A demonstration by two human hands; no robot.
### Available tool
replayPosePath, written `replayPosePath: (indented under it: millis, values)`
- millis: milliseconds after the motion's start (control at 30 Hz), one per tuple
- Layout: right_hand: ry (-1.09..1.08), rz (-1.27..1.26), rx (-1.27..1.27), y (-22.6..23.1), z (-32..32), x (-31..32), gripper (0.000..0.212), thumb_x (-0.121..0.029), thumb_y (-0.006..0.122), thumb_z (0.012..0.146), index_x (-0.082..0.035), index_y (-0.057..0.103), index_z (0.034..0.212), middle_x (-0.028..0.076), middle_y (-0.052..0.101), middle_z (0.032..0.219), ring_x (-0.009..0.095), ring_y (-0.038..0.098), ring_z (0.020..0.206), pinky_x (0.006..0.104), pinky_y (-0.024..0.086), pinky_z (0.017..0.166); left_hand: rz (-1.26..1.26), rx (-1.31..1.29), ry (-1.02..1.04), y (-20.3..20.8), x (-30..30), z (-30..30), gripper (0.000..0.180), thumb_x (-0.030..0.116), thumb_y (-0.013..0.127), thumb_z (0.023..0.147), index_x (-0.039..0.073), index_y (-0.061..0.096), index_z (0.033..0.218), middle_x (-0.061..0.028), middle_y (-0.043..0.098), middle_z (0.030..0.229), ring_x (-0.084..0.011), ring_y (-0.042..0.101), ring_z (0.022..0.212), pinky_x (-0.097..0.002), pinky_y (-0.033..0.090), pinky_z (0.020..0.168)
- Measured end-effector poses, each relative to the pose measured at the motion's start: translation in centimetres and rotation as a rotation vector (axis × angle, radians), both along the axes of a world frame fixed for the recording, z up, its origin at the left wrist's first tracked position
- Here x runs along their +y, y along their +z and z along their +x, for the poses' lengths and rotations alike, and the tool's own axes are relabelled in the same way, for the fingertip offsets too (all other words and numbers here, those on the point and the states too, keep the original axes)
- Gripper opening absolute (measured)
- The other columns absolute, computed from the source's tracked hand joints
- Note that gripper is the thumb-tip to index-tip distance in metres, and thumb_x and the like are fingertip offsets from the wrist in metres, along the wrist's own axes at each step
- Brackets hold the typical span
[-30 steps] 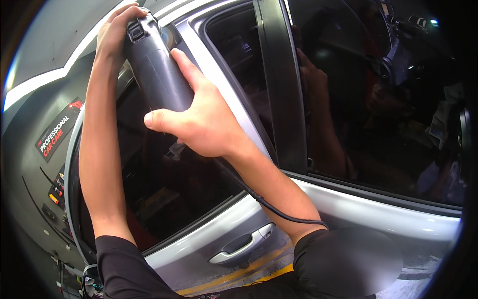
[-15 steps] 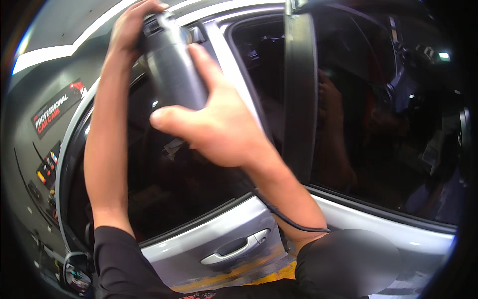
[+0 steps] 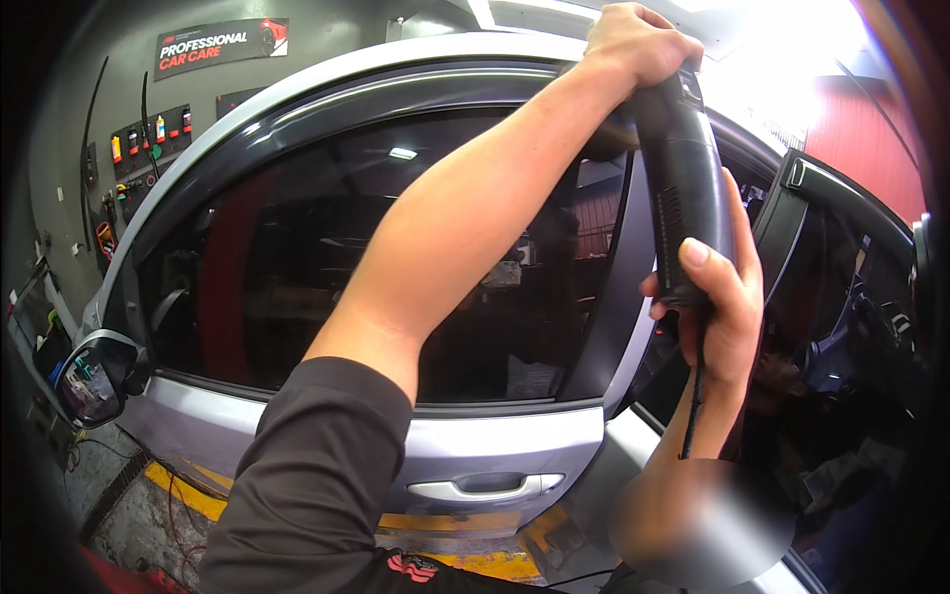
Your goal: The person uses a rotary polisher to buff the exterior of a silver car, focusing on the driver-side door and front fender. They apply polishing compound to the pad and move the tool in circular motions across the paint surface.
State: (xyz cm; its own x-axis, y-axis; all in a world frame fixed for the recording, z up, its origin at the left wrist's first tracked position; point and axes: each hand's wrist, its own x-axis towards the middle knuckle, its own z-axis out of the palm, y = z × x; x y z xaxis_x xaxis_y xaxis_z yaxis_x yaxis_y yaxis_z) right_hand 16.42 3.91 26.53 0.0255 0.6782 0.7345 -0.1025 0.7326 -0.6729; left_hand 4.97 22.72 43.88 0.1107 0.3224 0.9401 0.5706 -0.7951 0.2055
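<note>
In the head view, the upper end of a black power tool (image 3: 681, 183) is grasped by the left hand (image 3: 643, 45), while its lower body is clasped by the right hand (image 3: 727, 297), with the thumb laid across it. The tool is held nearly upright before the silver car (image 3: 505, 436), just right of the dark front window (image 3: 465, 277); whether the car is touched cannot be told, and a black cord (image 3: 699, 396) is hung from its lower end.
</note>
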Motion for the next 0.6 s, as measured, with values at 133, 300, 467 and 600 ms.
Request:
replayPosePath:
  millis: [133,300,467,600]
  values:
    - [0.020,-0.040,-0.017,-0.7,-3.4,-2.0,0.104,-0.025,0.081,0.079,0.001,0.032,0.166,0.018,0.069,0.106,0.020,0.071,0.068,0.0280,0.056,0.053,-0.237,-0.119,-0.305,-1.7,-7.0,-6.4,0.055,0.033,0.076,0.081,-0.002,0.075,0.124,-0.0232,0.074,0.126,-0.0341,0.068,0.119,-0.0410,0.050,0.108]
    - [0.093,-0.058,-0.087,-1.9,-9.3,-3.1,0.112,-0.026,0.088,0.074,-0.002,0.032,0.167,0.019,0.069,0.119,0.020,0.072,0.080,0.0304,0.058,0.063,-0.160,-0.322,-0.266,-4.8,-12.1,-14.5,0.054,0.024,0.079,0.077,-0.005,0.072,0.122,-0.0180,0.075,0.107,-0.0273,0.070,0.105,-0.0374,0.054,0.096]
    - [0.252,0.008,-0.174,-2.0,-14.8,-3.6,0.116,-0.023,0.093,0.077,0.002,0.026,0.168,0.016,0.066,0.119,0.018,0.069,0.088,0.0290,0.058,0.070,-0.200,-0.444,-0.515,-4.6,-10.7,-24.4,0.047,0.014,0.080,0.084,-0.003,0.067,0.126,-0.0114,0.076,0.103,-0.0166,0.073,0.083,-0.0296,0.060,0.080]
    - [0.287,-0.019,-0.229,-1.0,-15.7,-4.0,0.114,-0.024,0.091,0.079,0.003,0.025,0.168,0.014,0.066,0.111,0.016,0.069,0.083,0.0288,0.057,0.066,-0.204,-0.463,-0.537,-4.9,-10.9,-26.7,0.050,0.012,0.080,0.085,-0.005,0.065,0.129,-0.0127,0.076,0.102,-0.0165,0.074,0.084,-0.0293,0.061,0.079]
